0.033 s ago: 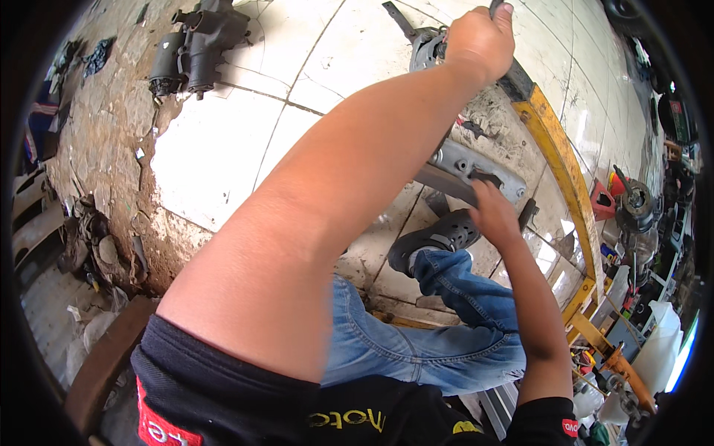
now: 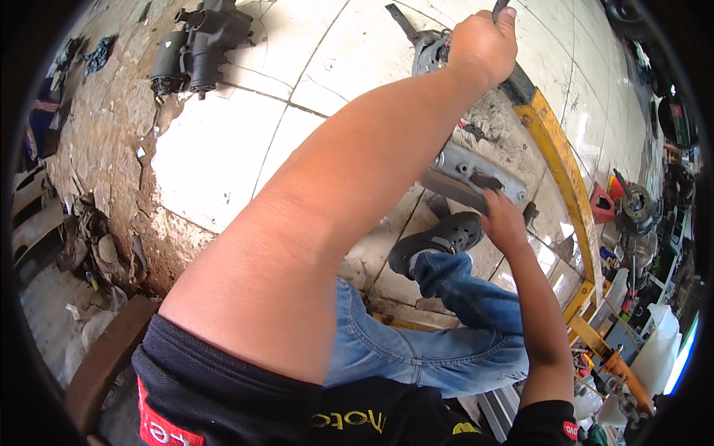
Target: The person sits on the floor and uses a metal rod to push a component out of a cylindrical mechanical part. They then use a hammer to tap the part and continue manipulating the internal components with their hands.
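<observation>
My left hand is closed around a dark bar high in the view, above a round metal assembly, which my forearm partly covers. The bar continues down into a scuffed yellow steel arm. Lower down, my right hand has its fingers curled on the edge of a long grey metal part, beside a dark slot in it; some fingertips are hidden. My dark clog is just below that part, on the tiled floor.
A dark cast housing lies at upper left by broken flooring. Along the right are a red object, a round metal part, an orange cylinder and assorted clutter. A brown wooden or metal edge is at lower left.
My right hand has shifted slightly to the right and down along the grey part. My left hand and forearm have moved very slightly right.
</observation>
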A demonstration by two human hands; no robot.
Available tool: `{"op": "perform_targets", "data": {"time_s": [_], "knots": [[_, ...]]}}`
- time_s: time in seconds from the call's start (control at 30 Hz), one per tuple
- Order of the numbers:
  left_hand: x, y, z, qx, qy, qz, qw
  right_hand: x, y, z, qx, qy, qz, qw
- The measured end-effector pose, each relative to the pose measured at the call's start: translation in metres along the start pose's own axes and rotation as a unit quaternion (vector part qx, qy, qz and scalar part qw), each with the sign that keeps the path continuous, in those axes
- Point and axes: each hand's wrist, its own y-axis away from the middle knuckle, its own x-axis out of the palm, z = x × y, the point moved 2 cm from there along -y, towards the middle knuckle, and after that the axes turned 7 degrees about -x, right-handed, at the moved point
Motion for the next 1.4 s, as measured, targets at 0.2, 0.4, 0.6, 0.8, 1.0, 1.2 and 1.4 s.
{"op": "perform_targets", "data": {"time_s": [0.2,0.4,0.6,0.8,1.0,1.2,1.4], "knots": [[-0.003,0.004,0.001,0.000,0.014,-0.014,1.000,-0.015,0.005,0.003,-0.029,-0.007,-0.002,1.000],[0.001,-0.004,0.002,0.030,-0.026,-0.037,0.999,0.000,-0.053,0.047,-0.054,-0.019,0.043,0.997],[-0.003,-0.009,-0.001,0.026,-0.050,-0.035,0.998,-0.008,0.025,-0.040,0.032,-0.003,0.058,0.998],[-0.002,-0.002,-0.012,0.006,-0.061,-0.015,0.998,-0.002,-0.071,0.058,-0.081,-0.021,0.017,0.996],[-0.005,-0.009,-0.001,0.053,-0.076,-0.050,0.994,-0.005,-0.035,0.001,-0.064,-0.050,0.013,0.997],[-0.002,-0.008,-0.002,0.053,-0.072,-0.049,0.995,-0.021,-0.011,-0.013,-0.064,-0.043,0.015,0.997],[-0.005,-0.005,0.001,0.105,-0.046,-0.114,0.987,0.003,-0.049,0.030,-0.076,-0.052,-0.006,0.996]]}}
